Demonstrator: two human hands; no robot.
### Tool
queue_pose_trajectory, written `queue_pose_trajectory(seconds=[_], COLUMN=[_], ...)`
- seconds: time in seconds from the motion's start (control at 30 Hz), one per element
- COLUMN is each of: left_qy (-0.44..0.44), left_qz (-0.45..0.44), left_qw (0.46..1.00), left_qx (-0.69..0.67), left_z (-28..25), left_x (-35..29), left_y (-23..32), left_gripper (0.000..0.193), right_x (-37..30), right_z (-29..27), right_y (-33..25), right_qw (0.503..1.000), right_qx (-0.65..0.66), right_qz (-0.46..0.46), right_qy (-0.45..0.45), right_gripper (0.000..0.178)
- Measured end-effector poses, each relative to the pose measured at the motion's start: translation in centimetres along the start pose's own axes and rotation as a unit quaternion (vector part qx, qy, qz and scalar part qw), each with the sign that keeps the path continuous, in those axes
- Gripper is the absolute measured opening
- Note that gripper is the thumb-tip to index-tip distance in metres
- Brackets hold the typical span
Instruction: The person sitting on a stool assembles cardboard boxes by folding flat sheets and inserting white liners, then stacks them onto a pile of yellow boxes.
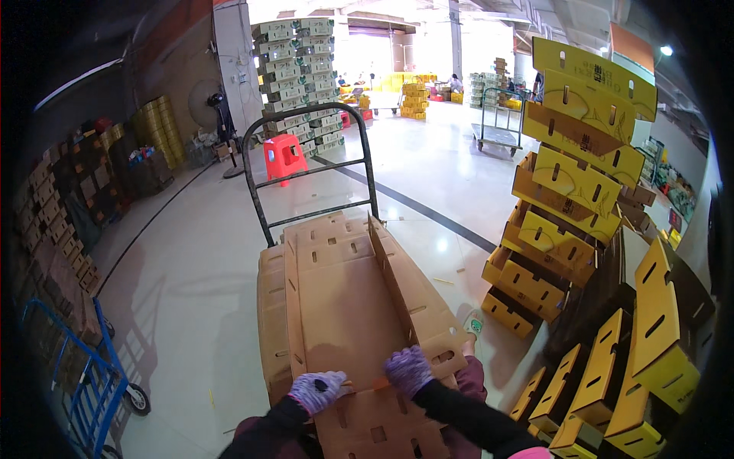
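A brown cardboard box blank [348, 306], partly folded, lies in front of me on a stack of flat cardboard sheets [271, 321]. Its two long side walls stand up, and hand holes and slots are cut through it. My left hand [319, 392], in a mottled purple-and-white knitted glove, grips the cardboard at the near left corner. In a matching glove, my right hand [409, 369] closes on the near right corner by the right wall. Between them the near end flap [378, 428] slopes down toward my lap. The undersides of my fingers are hidden.
The stack rests by a dark cart handle [309, 111]. Yellow boxes [577, 180] rise in a leaning stack at right, with more yellow boxes [604, 367] nearer. A blue hand truck [99, 382] stands at left; a red stool [284, 157] and pale stacked boxes [294, 76] lie beyond.
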State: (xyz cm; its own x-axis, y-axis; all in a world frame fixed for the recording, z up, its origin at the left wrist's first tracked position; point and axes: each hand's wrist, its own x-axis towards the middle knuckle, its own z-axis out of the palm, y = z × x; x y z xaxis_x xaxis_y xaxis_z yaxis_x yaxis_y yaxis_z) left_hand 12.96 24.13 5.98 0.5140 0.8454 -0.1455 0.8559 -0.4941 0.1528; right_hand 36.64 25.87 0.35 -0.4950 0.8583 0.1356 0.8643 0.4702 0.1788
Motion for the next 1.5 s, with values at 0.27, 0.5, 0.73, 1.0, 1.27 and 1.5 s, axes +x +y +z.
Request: queue_pose_trajectory(seconds=[0.27, 0.5, 0.73, 1.0, 1.27, 1.5], left_qy=[0.000, -0.002, -0.036, -0.206, 0.060, 0.360], left_qz=[0.077, 0.079, 0.197, 0.133, 0.153, -0.279], left_qw=[0.996, 0.995, 0.977, 0.924, 0.950, 0.793], left_qx=[-0.035, -0.053, -0.076, -0.293, -0.265, -0.404], left_z=[3.2, 3.6, 5.6, 5.1, 4.3, 8.5], left_x=[5.2, 5.8, 7.1, -0.5, -9.0, -19.6], left_y=[3.0, 2.1, 0.6, 1.3, -6.0, 0.2], left_gripper=[0.036, 0.034, 0.037, 0.036, 0.032, 0.036], right_x=[-2.3, -18.7, -18.5, -9.9, -6.9, -6.5], right_z=[-0.4, 0.8, -1.4, -0.7, -1.9, 0.4], right_y=[0.0, -3.8, 1.2, 2.2, 0.2, 0.2], right_qw=[0.986, 0.813, 0.640, 0.952, 0.932, 0.889], right_qx=[0.025, 0.336, 0.735, 0.270, 0.298, 0.416], right_qz=[0.045, 0.428, 0.215, -0.091, 0.009, 0.036], right_qy=[0.156, -0.207, 0.066, 0.109, 0.206, 0.189], right_gripper=[0.037, 0.054, 0.078, 0.069, 0.048, 0.045])
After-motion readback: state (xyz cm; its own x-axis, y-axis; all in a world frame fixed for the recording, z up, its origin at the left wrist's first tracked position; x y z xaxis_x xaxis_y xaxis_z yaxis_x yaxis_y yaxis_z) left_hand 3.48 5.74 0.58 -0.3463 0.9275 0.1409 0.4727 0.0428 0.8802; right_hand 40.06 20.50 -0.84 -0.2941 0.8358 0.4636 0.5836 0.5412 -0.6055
